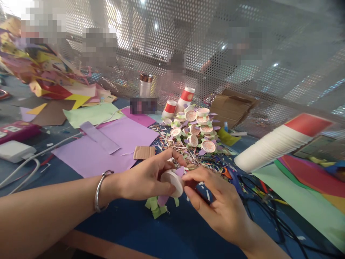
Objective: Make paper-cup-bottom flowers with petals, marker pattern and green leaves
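Observation:
My left hand [147,181] holds a white paper cup bottom [172,182], a shallow disc cut from a cup, with the thumb on its face and the fingers behind. At the disc's upper edge sticks out a small purple paper piece [179,171]. The thumb and fingers of my right hand [218,201] are pinched at the disc's right edge, by that purple piece; the exact contact is partly hidden. Below the hands lie small green paper pieces [155,209] and a bit of purple. Beyond them is a heap of decorated cup bottoms [208,146] with green and purple paper tabs.
Purple sheets [91,154] and a cardboard piece [144,152] lie left, near a white charger [16,151] with its cable. Paper shreds cover the middle. A stack of paper cups [277,144] leans at right, above black cables [272,212]. A perforated metal screen [161,43] stands behind.

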The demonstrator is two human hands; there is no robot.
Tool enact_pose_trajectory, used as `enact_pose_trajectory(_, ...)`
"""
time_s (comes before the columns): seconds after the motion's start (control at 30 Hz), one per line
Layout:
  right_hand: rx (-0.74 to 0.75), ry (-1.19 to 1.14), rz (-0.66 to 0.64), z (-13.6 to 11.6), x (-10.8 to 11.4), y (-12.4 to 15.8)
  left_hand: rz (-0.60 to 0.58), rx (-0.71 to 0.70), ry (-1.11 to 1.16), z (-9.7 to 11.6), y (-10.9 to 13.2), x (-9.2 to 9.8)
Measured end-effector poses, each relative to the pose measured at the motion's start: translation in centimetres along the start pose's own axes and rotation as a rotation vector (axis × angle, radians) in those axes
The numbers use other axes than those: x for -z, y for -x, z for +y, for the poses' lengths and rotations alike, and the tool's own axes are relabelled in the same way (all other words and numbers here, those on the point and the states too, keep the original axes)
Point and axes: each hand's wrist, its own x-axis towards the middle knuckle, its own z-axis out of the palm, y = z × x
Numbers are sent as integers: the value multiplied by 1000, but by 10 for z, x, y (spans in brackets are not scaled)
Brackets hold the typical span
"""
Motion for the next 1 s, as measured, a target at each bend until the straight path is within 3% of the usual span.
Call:
enact_pose_trajectory(0.2,-77,-75,-28,2,1,3,-39,23,46,0,-2,2)
enact_pose_trajectory(0.4,-214,-172,2,4,-5,5,14,-41,-10,-1,0,0)
enact_pose_trajectory(0.6,-244,-203,3,3,-5,6,48,-63,-58,2,3,-6)
enact_pose_trajectory(0.87,-231,-133,50,5,-2,2,104,-41,-399,0,4,-6)
enact_pose_trajectory(1.0,-265,-117,80,4,-1,3,65,17,-409,-1,4,-5)
